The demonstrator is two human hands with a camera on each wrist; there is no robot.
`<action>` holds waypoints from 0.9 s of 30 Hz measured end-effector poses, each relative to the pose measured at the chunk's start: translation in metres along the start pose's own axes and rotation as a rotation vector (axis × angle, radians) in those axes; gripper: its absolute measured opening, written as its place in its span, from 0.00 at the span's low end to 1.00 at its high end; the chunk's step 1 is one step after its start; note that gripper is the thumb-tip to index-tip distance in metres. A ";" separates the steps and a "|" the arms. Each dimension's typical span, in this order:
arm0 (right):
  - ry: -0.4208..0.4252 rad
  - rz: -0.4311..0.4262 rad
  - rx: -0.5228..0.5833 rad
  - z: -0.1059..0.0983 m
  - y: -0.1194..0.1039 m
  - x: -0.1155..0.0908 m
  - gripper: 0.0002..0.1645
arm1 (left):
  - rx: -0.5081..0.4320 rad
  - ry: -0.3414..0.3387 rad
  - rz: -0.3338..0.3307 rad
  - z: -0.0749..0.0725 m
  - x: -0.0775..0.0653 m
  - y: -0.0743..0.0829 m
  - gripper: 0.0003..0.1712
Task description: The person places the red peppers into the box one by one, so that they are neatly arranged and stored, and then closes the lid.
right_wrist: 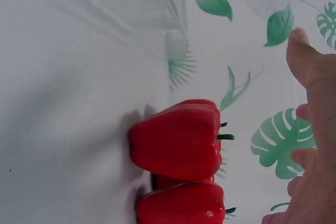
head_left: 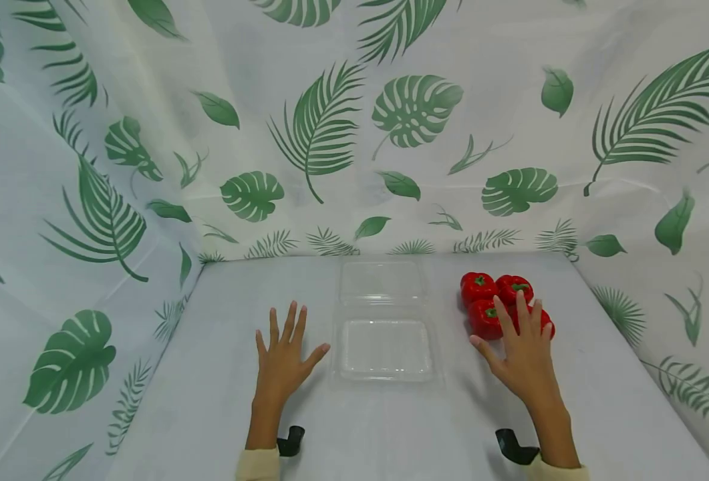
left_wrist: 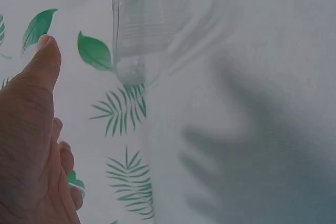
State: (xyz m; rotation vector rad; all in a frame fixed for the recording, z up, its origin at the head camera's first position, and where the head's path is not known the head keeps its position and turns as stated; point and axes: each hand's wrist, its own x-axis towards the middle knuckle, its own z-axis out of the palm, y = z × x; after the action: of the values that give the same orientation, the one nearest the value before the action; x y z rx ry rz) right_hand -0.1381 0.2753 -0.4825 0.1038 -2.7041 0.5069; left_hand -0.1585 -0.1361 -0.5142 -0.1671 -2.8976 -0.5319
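Observation:
My left hand (head_left: 282, 364) is held over the table with its fingers spread and nothing in it. To its right lies a clear plastic clamshell box (head_left: 387, 351), opened flat, with one half behind the other. Several red bell peppers (head_left: 478, 288) with green stems are grouped right of the box. My right hand (head_left: 524, 361) hovers by them, fingers spread, and partly hides the front right pepper in the head view. The right wrist view shows a gap between that hand and the red bell peppers (right_wrist: 178, 140).
A white table (head_left: 210, 374) carries everything. Behind it and along both sides hang white sheets (head_left: 342, 220) printed with green leaves. A black curved piece (head_left: 291, 441) sits at the left wrist, and another black piece (head_left: 515, 447) at the right.

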 end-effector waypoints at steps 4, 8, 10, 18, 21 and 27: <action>0.140 0.077 0.082 -0.002 0.003 0.000 0.49 | -0.029 -0.014 0.023 0.005 -0.002 0.004 0.53; 0.312 0.202 0.177 0.000 0.011 -0.002 0.37 | -0.122 -0.055 0.052 0.011 -0.008 0.010 0.54; 0.350 0.270 0.210 0.002 0.017 -0.002 0.34 | -0.195 -0.089 0.056 0.015 -0.012 0.015 0.54; 0.278 0.463 0.347 0.007 0.034 0.002 0.32 | -0.416 -0.169 0.056 0.035 -0.017 0.027 0.56; 0.235 0.503 0.356 0.009 0.039 0.002 0.34 | -0.448 -0.169 0.065 0.041 -0.018 0.030 0.56; 0.175 0.546 0.371 0.017 0.048 0.002 0.41 | -0.468 -0.142 0.101 0.051 -0.020 0.033 0.57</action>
State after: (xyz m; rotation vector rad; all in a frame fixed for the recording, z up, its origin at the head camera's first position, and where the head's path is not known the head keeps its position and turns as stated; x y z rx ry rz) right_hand -0.1526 0.3142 -0.5124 -0.5666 -2.4156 1.1135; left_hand -0.1425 -0.0884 -0.5536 -0.4290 -2.8222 -1.2149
